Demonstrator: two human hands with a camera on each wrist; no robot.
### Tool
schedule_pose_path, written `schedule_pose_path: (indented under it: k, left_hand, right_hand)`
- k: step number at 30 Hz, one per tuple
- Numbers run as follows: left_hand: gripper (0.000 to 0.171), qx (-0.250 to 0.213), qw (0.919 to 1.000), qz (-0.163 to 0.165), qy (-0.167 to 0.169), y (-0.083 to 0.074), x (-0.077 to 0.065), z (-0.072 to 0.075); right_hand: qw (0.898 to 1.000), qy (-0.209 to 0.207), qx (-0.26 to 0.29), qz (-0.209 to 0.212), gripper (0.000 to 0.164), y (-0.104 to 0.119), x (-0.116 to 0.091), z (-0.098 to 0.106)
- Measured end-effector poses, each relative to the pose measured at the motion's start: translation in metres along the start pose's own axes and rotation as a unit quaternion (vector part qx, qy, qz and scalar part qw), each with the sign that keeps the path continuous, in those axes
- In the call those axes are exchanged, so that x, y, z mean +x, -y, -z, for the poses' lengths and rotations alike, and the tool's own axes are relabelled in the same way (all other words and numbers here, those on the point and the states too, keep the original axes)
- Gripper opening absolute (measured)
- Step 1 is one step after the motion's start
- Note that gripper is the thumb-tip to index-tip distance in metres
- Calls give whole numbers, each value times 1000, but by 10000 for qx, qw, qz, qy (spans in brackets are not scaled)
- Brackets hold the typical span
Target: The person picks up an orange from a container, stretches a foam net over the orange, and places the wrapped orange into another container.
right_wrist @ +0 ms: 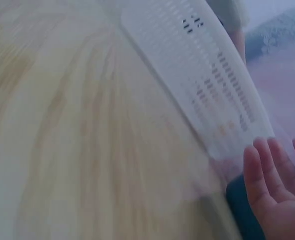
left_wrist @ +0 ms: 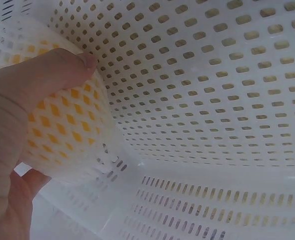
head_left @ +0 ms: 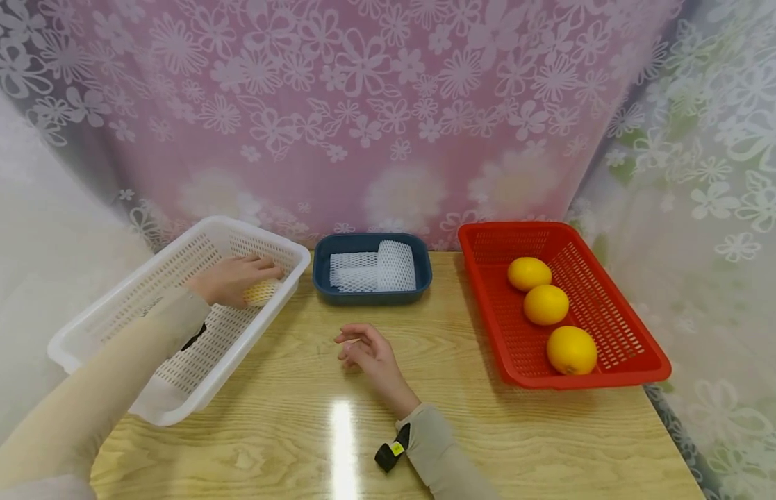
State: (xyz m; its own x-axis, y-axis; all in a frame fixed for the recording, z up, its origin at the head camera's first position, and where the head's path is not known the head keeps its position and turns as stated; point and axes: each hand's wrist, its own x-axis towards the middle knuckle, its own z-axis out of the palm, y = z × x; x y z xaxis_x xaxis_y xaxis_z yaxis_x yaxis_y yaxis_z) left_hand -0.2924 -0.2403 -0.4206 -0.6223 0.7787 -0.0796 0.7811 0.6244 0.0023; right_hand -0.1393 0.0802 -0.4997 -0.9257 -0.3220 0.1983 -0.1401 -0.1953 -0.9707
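Observation:
My left hand [head_left: 233, 279] reaches into the white basket [head_left: 254, 340] and holds a yellow-orange fruit wrapped in white foam netting [left_wrist: 67, 127]. In the left wrist view, the thumb lies across the netting, and the fruit is at the basket's far-end corner. Part of the fingers is hidden behind the wrapped fruit. My right hand [head_left: 370, 357] hovers over the wooden table with loosely bent fingers and nothing in it. It is nearest to the blue tray [head_left: 369, 298], which contains several white foam net sleeves [head_left: 397, 266].
A red basket [head_left: 497, 333] stands on the right side of the table [head_left: 287, 430], with three bare yellow-orange fruits [head_left: 546, 305] in a row inside. Behind everything hangs a pink floral curtain [head_left: 362, 125]. The blue tray sits between the two baskets.

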Motion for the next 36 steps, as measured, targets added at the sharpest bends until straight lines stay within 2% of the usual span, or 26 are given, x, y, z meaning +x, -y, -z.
schedule_pose_path:
  k: [4, 6, 11, 15, 17, 19, 22, 23, 25, 28, 30, 33, 36]
  left_hand:
    - [78, 10, 10000, 5, -71, 3, 0, -3]
    - [79, 32, 9999, -12, -118, 5, 0, -5]
    - [80, -78, 9995, -44, -300, 11, 2, -6]
    - [76, -312, 9993, 110, -180, 4, 6, 9]
    - [63, -420, 9990, 129, -119, -3, 11, 20]
    - [47, -533, 9984, 132, -149, -12, 17, 33]
    - [27, -984, 9938, 171, -484, -31, 31, 53]
    - [24, -1278, 9895, 203, -647, -40, 36, 61]
    - [21, -2068, 9723, 247, -1064, -62, 46, 79]
    - [19, -3197, 9332, 132, -1639, -104, 57, 107]
    - [18, -3660, 9108, -34, -1913, -130, 63, 120]
    - [18, -4010, 8902, -267, -2144, -161, 73, 128]
    - [18, -4128, 8822, -404, -2228, -184, 87, 126]
  right_hand:
    - [9998, 10, 175, 116, 35, 4, 13, -22]
    - [9997, 112, 210, 5, 35, 11, 17, -32]
    - [9986, 453, -93, -239, 33, 23, 20, -45]
    - [9952, 651, -686, -244, 29, 33, 20, -45]
    - [9908, 796, -1068, -242, 28, 43, 20, -43]
    - [9834, 987, -1503, -221, 28, 55, 20, -39]
    - [9642, 1329, -2293, -29, 30, 74, 19, -31]
    - [9551, 1420, -2597, 96, 30, 82, 18, -28]
    - [9336, 1533, -3204, 466, 30, 97, 15, -20]
    - [9000, 1525, -3902, 1200, 26, 118, 11, -6]
    - [8809, 1543, -4190, 1570, 22, 134, 7, 8]
    - [8569, 1570, -4581, 1770, 20, 158, -2, 33]
    - [8298, 1477, -5171, 1493, 21, 179, -16, 62]
